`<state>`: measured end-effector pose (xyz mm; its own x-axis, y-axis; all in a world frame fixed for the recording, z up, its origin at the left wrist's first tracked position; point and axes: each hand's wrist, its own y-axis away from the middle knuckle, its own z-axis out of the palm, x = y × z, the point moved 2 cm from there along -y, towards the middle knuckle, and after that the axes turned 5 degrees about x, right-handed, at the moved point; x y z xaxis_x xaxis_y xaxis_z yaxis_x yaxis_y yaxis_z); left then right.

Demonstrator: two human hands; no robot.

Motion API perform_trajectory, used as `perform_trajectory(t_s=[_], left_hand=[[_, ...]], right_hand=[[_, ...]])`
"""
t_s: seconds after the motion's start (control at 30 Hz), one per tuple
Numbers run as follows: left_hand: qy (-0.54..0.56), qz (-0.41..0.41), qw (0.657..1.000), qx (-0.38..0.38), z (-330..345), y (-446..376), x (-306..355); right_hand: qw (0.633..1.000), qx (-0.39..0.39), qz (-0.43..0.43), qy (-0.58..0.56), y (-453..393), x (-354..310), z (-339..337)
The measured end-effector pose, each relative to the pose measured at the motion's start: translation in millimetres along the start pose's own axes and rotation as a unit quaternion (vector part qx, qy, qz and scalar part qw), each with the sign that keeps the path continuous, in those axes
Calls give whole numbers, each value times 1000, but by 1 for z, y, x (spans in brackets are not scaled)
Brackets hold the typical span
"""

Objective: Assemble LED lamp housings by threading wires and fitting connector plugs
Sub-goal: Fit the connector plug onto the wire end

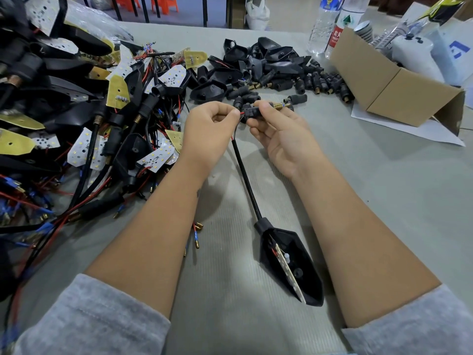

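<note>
Left hand (207, 129) curled, thumb and forefinger pinching the thin red wire (242, 113) right at the mouth of the connector plug (250, 112). Right hand (279, 129) grips that black plug between thumb and fingers; a brass threaded end (279, 106) sticks out past the fingers. Black sheathed cable (245, 175) runs from the wire ends down between both forearms to the lamp housing (291, 260), which lies open-side up on the bench (384, 190) with an LED board (289, 272) tilted inside. Heap of wired housings and boards (84, 119) to the left. Loose empty shells and plugs (271, 70) beyond the hands. Cardboard box (391, 83) and water bottles (330, 24) at far right.
</note>
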<state>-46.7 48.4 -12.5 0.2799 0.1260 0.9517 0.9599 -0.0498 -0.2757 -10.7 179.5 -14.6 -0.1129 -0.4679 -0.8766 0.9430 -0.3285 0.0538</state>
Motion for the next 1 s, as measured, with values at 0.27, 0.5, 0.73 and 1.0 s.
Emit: perform_trajectory(t_s=[0.27,0.5,0.73,1.0], left_hand=[[4,12,1000,-18,0,2,1],[42,-54,998,-1,1,-5,-3],[-11,-6,1000,-20,2,0,-2],[-10,22,999,-38,4,1,-3]], right_hand=[[1000,-10,-1,12,0,0,0],[1000,19,1,-20,-1,-1,1],[999,32,4,-31,0,-1,0],[999,17,-7,32,2,-2,3]])
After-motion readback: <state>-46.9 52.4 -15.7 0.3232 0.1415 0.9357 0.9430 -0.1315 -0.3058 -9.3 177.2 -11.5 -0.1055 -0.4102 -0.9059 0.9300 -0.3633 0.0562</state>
